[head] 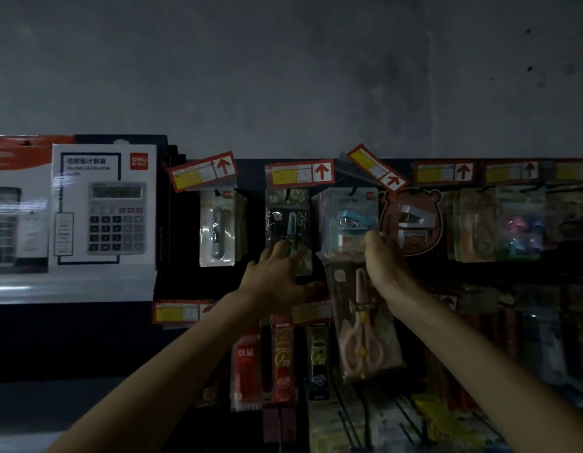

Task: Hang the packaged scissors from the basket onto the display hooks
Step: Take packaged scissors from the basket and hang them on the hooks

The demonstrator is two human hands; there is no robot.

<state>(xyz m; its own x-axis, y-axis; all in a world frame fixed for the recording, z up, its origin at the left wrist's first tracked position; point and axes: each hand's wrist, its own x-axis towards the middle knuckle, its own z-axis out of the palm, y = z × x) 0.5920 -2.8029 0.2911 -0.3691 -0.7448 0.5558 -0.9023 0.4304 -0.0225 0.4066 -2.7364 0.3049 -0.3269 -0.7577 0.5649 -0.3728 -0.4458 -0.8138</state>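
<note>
- While both arms reach up to the display, we see the right hand (pixel 385 256) clenched on the top edge of the pink scissors pack (pixel 362 325). The pack hangs down from the hand, handles lowest.
- The pack's top sits just under the blue stapler pack (pixel 349 220), touching or overlapping it. We cannot tell if it is on a hook.
- The left hand (pixel 277 276) is released, fingers spread flat on the lower part of the dark scissors pack (pixel 288 223), which hangs in the top row. Its thumb points right under that pack.
- We see a slim pack (pixel 217 228) left of the dark one and a bear pack (pixel 411 220) right of the stapler pack.
- Red-and-yellow price tags (pixel 300 173) run above the top row.
- A calculator box (pixel 103 207) stands far left, well apart from both hands.
- Pen packs (pixel 282 361) hang below the left hand.
- The light is dim, and the far-right packs are too blurred for us to name.
</note>
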